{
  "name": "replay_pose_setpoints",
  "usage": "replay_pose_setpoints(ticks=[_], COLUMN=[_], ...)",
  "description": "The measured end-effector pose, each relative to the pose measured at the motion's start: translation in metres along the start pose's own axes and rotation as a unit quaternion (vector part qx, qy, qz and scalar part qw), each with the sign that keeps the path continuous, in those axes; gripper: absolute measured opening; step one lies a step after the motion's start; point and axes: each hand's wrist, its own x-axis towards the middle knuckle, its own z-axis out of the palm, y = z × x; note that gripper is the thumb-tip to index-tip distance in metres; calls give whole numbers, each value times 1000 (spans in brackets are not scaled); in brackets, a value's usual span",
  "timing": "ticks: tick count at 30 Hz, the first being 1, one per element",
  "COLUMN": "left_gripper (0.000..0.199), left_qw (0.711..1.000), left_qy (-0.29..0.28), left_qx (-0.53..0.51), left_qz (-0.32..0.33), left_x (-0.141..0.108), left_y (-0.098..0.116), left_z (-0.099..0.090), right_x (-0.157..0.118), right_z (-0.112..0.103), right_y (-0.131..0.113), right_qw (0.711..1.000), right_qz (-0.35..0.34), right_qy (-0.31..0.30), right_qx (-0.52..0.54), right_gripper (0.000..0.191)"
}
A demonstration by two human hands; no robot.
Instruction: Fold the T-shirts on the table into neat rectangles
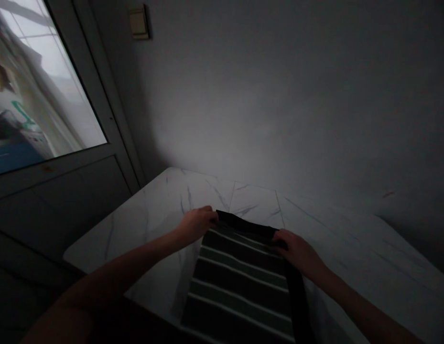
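A dark cloth with green and black bands and thin white stripes lies on the marble-patterned table, reaching past the lower edge of the view. Its far edge shows a plain black strip, and another black strip runs down its right side. My left hand pinches the far left corner. At the far right corner, my right hand has its fingers closed on the same black edge. The strip between both hands looks slightly raised. Dim light hides what kind of cloth item it is.
The white table with grey veins meets a plain wall at its far side. On the left stands a door with a glass pane. A light switch is on the wall beside it.
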Motion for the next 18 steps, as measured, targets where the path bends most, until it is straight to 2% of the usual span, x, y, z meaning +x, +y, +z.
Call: replay_pose_setpoints(ticks=[3, 5, 6, 8, 10, 12, 14, 15, 17, 18], left_gripper=[12, 11, 12, 14, 17, 20, 22, 23, 27, 27], left_qw=[998, 994, 991, 973, 930, 875, 835, 825, 818, 821], left_qy=[-23, 2, 41, 162, 291, 372, 406, 411, 421, 420], left_qx=[-47, -93, -111, -149, -221, -310, -366, -379, -386, -384], left_qz=[-27, -57, -69, -70, -35, 21, 66, 76, 64, 42], left_x=[22, 49, 64, 94, 113, 118, 107, 97, 72, 57], left_y=[-13, -26, -32, -44, -51, -56, -63, -69, -87, -100], left_z=[-36, -68, -87, -130, -177, -221, -254, -264, -270, -265], right_x=[32, 67, 87, 131, 173, 205, 224, 228, 225, 219], right_z=[-27, -54, -69, -99, -126, -143, -145, -139, -114, -96], right_y=[-16, -34, -45, -73, -107, -144, -183, -201, -233, -245], right_qw=[999, 997, 995, 979, 932, 875, 836, 829, 841, 856], right_qz=[-18, -35, -40, -35, -81, -180, -253, -274, -289, -287], right_qy=[-3, 43, 86, 202, 352, 444, 479, 477, 440, 407], right_qx=[-28, -45, -44, -4, 42, 64, 83, 97, 128, 140], right_gripper=[5, 7, 7, 4, 14, 24, 30, 31, 30, 29])
